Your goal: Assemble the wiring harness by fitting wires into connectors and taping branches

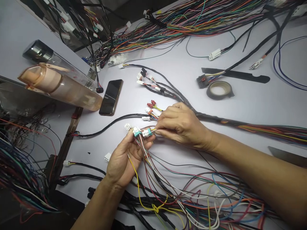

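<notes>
Fingers (pixel 166 124) of the right hand (pixel 188 126) are pinched together on thin wires (pixel 153 130), right at the back of a teal-and-white connector (pixel 146 133). That connector lies over the fingertips of the left hand (pixel 123 164), just beside a second plug (pixel 137 131) of the same colours, and the left thumb and fingers close on the pair with the palm turned up. A bunch of wires (pixel 144 150) drops from the second plug past the palm, where a yellow wire (pixel 137 179) pokes its loose end upward. Beyond the right knuckles I see red connectors (pixel 151 104). Farther off on the pale table (pixel 168 65) lie a phone (pixel 111 97) and a tape roll (pixel 219 90).
</notes>
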The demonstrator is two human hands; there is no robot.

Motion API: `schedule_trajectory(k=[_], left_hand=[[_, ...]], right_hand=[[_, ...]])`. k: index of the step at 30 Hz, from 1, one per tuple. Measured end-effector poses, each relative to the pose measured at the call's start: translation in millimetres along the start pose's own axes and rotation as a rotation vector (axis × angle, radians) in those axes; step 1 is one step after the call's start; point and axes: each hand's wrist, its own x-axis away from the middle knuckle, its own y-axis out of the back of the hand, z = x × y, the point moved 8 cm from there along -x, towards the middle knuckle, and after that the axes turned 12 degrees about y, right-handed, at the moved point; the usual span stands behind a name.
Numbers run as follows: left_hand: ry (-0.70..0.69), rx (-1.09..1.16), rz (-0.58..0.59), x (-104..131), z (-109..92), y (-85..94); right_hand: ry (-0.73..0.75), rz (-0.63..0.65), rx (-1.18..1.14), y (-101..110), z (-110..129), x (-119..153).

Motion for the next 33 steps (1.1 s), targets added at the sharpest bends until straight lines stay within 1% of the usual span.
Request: schedule_trajectory(k=[3,7,10,16,20,30,33], left_hand=[[-0.004,0.001,0.01,0,0,-1.2],[-0.011,-0.004,0.065,-2,-1,-3.0],[-0.018,-0.009,0.085,-2,0,-2.0],[-0.054,-0.038,0.09,-1,-2,-1.0],[-0.063,-0.056,0.091,-2,-3,-1.6],[-0.059,-0.032,0.127,-2,-3,-3.6],[-0.064,-0.025,0.101,-2,-4,-1.4]], right_hand=[[-0.001,0.007,0.011,0,1,0],[0.004,-0.012,0.016,1,1,-1],[0.008,-0.025,0.024,1,1,-1],[0.069,-0.084,0.107,4,6,0],[0.109,-0.086,0.16,4,10,0],[0.093,-0.073,0.143,4,9,0],[0.091,-0.079,0.135,5,9,0]])
